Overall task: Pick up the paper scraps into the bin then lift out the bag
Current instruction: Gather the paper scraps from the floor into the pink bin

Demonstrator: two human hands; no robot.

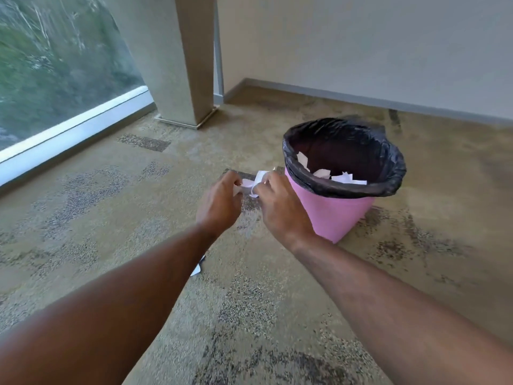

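- While both arms reach forward, our left hand (pixel 219 200) and right hand (pixel 280 208) pinch white paper scraps (pixel 254 184) between them, just left of the pink bin (pixel 337 218).
- Its black bag (pixel 394 173) folds over the rim, with more scraps (pixel 342 177) inside.
- One stray scrap (pixel 196 269) lies on the carpet (pixel 97 223).

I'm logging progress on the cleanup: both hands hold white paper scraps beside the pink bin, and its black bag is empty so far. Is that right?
Not quite. The head view shows the black bag already has several white scraps inside. The rest stands: the left hand and right hand hold paper scraps beside the pink bin.
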